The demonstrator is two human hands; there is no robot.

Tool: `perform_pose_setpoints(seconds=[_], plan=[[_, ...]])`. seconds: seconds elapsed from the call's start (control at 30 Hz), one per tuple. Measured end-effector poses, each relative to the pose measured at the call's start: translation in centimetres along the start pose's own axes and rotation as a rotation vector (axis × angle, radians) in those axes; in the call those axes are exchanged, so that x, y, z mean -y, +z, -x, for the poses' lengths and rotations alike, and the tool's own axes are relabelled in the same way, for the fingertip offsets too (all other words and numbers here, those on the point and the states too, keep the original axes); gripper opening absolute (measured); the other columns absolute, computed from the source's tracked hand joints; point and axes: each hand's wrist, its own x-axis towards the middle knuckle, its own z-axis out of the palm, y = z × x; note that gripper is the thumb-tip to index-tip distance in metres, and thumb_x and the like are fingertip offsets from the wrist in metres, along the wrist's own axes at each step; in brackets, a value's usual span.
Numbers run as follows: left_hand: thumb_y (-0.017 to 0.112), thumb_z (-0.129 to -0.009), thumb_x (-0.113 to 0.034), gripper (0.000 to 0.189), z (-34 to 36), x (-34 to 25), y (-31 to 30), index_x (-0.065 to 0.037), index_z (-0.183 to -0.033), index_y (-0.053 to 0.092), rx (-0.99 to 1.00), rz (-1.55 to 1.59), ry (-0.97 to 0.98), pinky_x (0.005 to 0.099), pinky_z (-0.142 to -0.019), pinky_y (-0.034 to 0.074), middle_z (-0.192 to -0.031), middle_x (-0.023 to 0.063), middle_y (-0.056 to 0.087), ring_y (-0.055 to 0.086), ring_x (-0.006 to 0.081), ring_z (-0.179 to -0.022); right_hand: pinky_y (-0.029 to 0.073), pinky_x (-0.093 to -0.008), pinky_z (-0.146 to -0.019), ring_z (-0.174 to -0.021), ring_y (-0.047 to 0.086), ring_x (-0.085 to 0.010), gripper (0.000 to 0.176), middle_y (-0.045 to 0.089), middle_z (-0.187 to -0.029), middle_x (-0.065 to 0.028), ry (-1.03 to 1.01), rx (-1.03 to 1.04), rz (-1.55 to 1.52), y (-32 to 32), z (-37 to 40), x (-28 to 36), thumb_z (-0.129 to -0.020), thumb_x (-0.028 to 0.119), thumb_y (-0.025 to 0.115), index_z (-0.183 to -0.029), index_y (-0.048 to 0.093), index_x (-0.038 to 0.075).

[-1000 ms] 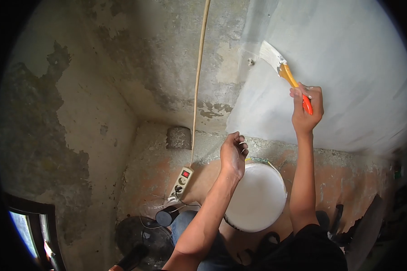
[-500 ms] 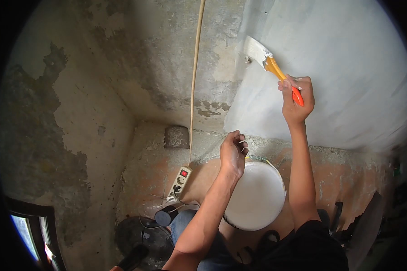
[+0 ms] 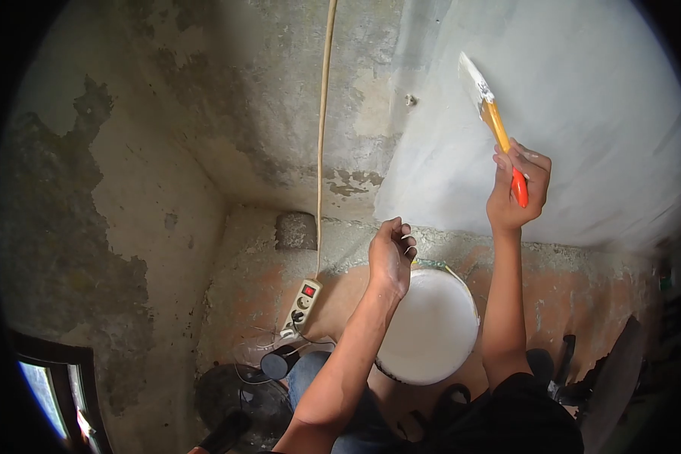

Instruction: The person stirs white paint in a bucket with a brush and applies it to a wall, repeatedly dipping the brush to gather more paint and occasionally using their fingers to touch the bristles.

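Note:
My right hand (image 3: 520, 184) grips the orange-and-yellow handle of a paintbrush (image 3: 495, 125). The brush's bristles, coated in white, point up and to the left against the white-painted wall (image 3: 583, 113). Above the left edge of a round bucket (image 3: 431, 325) of white paint hangs my left hand (image 3: 390, 253), its fingers loosely curled and apart, with nothing seen in them. Left of the painted part, the wall (image 3: 272, 98) is grey and patchy.
A pale cable (image 3: 324, 136) runs down the wall to a power strip (image 3: 302, 304) on the floor. Beside it lie thin wires and a dark cylinder (image 3: 278, 365). A small fixture (image 3: 411, 100) sticks out of the wall. A dark-framed window (image 3: 53, 359) is at lower left.
My right hand has moved right and slightly down, carrying the brush away from the edge of the painted area near the small fixture. My left hand has hardly moved.

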Motion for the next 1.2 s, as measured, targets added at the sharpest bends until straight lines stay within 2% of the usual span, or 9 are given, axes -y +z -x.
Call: perform_pose_setpoints(seconds=[0.07, 0.27, 0.4, 0.47, 0.53, 0.7, 0.9, 1.03, 1.2], plan=[[0.048, -0.088, -0.020, 0.009, 0.2, -0.1, 0.1, -0.012, -0.088, 0.045, 0.005, 0.001, 0.005, 0.0265, -0.064, 0.036, -0.076, -0.0002, 0.048, 0.043, 0.0127, -0.067, 0.057, -0.0318, -0.069, -0.086, 0.063, -0.0262, 0.026, 0.059, -0.094, -0.0141, -0.282, 0.086, 0.120, 1.0, -1.4, 0.7, -0.074, -0.009, 0.068, -0.095, 0.056, -0.001], [0.048, -0.088, -0.021, 0.009, 0.4, -0.2, 0.1, -0.012, -0.088, 0.045, 0.003, -0.001, 0.008, 0.0261, -0.064, 0.036, -0.076, -0.0005, 0.048, 0.043, 0.0125, -0.067, 0.055, -0.0314, -0.070, -0.086, 0.062, -0.0250, 0.030, 0.061, -0.098, -0.0115, -0.447, 0.308, 0.215, 3.7, -2.9, 1.6, -0.067, 0.000, 0.075, -0.094, 0.062, 0.000], [0.048, -0.088, -0.021, 0.008, 0.4, 0.1, 0.1, -0.013, -0.088, 0.046, 0.002, 0.009, 0.027, 0.0267, -0.064, 0.036, -0.075, -0.0009, 0.048, 0.043, 0.0123, -0.067, 0.054, -0.0273, -0.065, -0.081, 0.061, -0.0226, 0.022, 0.061, -0.097, -0.0108, -0.528, 0.427, 0.244, 5.2, -1.5, 2.0, -0.071, 0.003, 0.071, -0.091, 0.062, 0.000], [0.048, -0.088, -0.021, 0.008, 0.3, -0.1, 0.1, -0.013, -0.088, 0.046, -0.002, 0.024, 0.039, 0.0269, -0.064, 0.036, -0.075, -0.0011, 0.048, 0.043, 0.0122, -0.067, 0.054, -0.0254, -0.062, -0.080, 0.060, -0.0210, 0.020, 0.061, -0.095, -0.0103, -0.536, 0.445, 0.235, 5.1, -0.3, 2.2, -0.072, 0.002, 0.070, -0.090, 0.062, 0.000], [0.048, -0.088, -0.021, 0.008, 0.2, -0.5, 0.0, -0.013, -0.089, 0.046, -0.013, 0.036, 0.069, 0.0271, -0.064, 0.035, -0.074, -0.0012, 0.048, 0.043, 0.0124, -0.066, 0.054, -0.0293, -0.065, -0.082, 0.061, -0.0245, 0.027, 0.061, -0.097, -0.0137, -0.518, 0.426, 0.124, 5.3, 1.0, 2.5, -0.068, 0.001, 0.075, -0.092, 0.063, -0.001], [0.050, -0.088, -0.022, 0.008, 0.1, -1.0, -0.7, -0.015, -0.086, 0.051, -0.034, 0.071, 0.102, 0.0271, -0.064, 0.034, -0.073, -0.0025, 0.049, 0.044, 0.0113, -0.066, 0.055, -0.0280, -0.063, -0.085, 0.060, -0.0233, 0.024, 0.058, -0.100, -0.0127, -0.479, 0.494, 0.245, 6.4, 3.9, 2.0, -0.074, 0.007, 0.071, -0.095, 0.063, 0.000], [0.048, -0.089, -0.022, 0.009, 0.3, -1.4, -0.7, -0.014, -0.087, 0.050, -0.022, 0.071, 0.088, 0.0273, -0.064, 0.033, -0.074, -0.0022, 0.049, 0.043, 0.0114, -0.066, 0.054, -0.0278, -0.059, -0.082, 0.061, -0.0231, 0.024, 0.058, -0.099, -0.0125, -0.427, 0.559, 0.265, 5.1, 7.7, 1.3, -0.073, 0.006, 0.071, -0.095, 0.064, 0.000], [0.048, -0.089, -0.022, 0.009, 0.6, -1.3, -0.2, -0.014, -0.087, 0.050, -0.026, 0.065, 0.080, 0.0273, -0.064, 0.033, -0.074, -0.0022, 0.049, 0.043, 0.0113, -0.066, 0.054, -0.0246, -0.061, -0.082, 0.059, -0.0203, 0.022, 0.059, -0.098, -0.0122, -0.472, 0.595, 0.206, 3.5, 8.0, 1.1, -0.073, 0.006, 0.068, -0.094, 0.061, 0.001], [0.049, -0.088, -0.022, 0.009, 0.5, -1.0, -0.3, -0.013, -0.089, 0.048, 0.005, 0.057, 0.054, 0.0272, -0.065, 0.034, -0.076, -0.0010, 0.048, 0.043, 0.0123, -0.067, 0.054, -0.0264, -0.058, -0.085, 0.060, -0.0215, 0.022, 0.058, -0.098, -0.0106, -0.466, 0.572, 0.270, 3.3, 7.0, 1.0, -0.073, 0.007, 0.071, -0.094, 0.065, 0.002]])
